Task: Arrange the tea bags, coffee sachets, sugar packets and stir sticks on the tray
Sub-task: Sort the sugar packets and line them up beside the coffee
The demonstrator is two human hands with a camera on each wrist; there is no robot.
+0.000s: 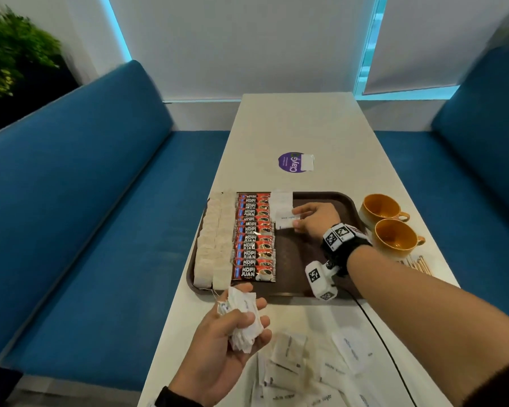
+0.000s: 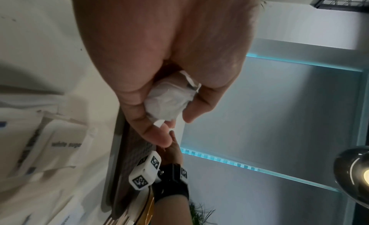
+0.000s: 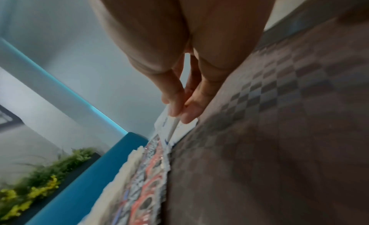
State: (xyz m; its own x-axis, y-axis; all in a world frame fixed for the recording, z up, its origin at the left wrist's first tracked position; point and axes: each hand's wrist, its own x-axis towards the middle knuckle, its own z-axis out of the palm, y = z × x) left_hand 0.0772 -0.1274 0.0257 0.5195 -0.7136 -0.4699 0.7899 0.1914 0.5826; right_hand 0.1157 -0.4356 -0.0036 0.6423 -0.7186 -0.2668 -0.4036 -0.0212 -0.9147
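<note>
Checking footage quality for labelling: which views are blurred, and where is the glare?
Head view: mostly sharp, coffee sachets readable, edges smeared. Left wrist view: loose sugar packets blurred, lamp glaring. Right wrist view: tray and plant streaked with motion blur.

Two orange cups (image 1: 390, 224) wait at your right on a white table (image 1: 300, 127).
Beyond them you see a purple sticker (image 1: 291, 162), blue benches (image 1: 80, 177) and a green plant (image 1: 9, 54).

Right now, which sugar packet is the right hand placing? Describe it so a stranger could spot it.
On the brown tray, look just right of the red coffee sachets. The sugar packet there is pinched by the right hand, below one already laid; the others lie loose on the table.
</note>
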